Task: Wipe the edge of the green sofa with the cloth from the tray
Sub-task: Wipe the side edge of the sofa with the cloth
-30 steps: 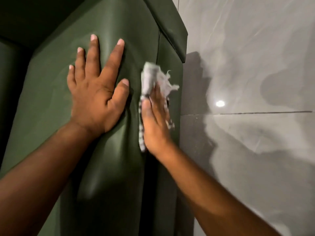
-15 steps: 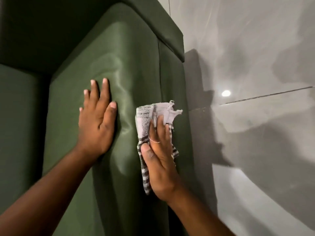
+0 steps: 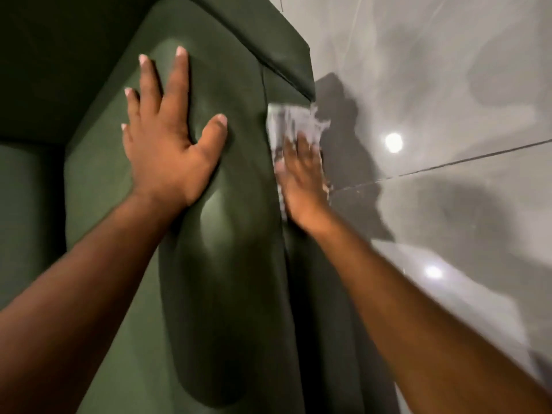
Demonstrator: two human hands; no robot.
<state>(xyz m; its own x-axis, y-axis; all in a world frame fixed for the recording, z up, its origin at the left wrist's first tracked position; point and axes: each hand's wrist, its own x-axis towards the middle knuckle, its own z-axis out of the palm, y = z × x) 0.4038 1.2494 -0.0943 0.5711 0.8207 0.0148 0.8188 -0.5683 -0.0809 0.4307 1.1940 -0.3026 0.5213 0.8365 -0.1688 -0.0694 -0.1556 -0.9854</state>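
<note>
The cloth (image 3: 291,122) has been swept up the right edge of the green sofa (image 3: 227,264), pressed under the flat-fingered right hand (image 3: 301,177) (blurred), the left hand (image 3: 170,150) laid spread and empty alongside; wiping is judged underway.

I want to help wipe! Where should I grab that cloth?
Probably the loose frayed end, coming from the far side: that bit of the cloth sticks out past the right hand, which pins the rest flat against the green sofa.
</note>
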